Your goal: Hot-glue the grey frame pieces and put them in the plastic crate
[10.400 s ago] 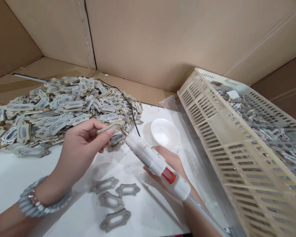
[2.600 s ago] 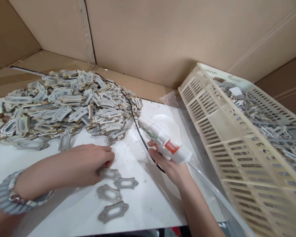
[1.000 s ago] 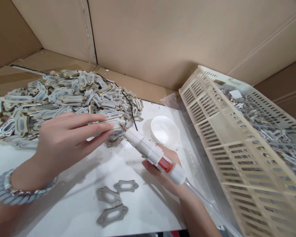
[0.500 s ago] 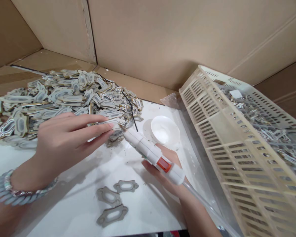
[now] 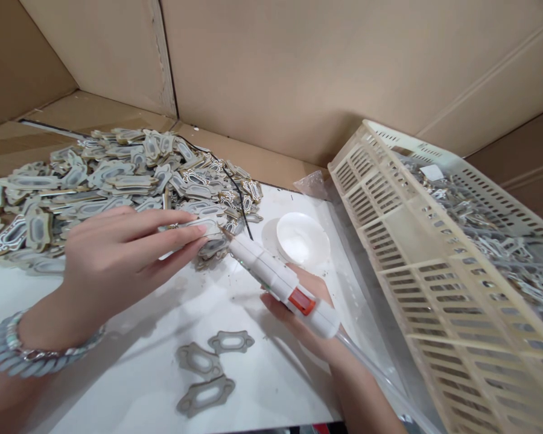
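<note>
My left hand pinches a small flat grey plaque between thumb and fingers, holding it just above the white board. My right hand grips a white glue gun with an orange trigger, and its nozzle touches the plaque's right end. Three grey plaques lie flat on the board below my hands. A beaded bracelet sits on my left wrist.
A big heap of the same plaques covers the back left, with a black cord across it. A small white dish stands behind the gun. A cream slotted basket full of grey pieces fills the right. Cardboard walls enclose the back.
Since 2.6 s ago my left hand lifted a plaque off the board and the glue gun swung left to meet it. Over the last second both hands barely moved.
</note>
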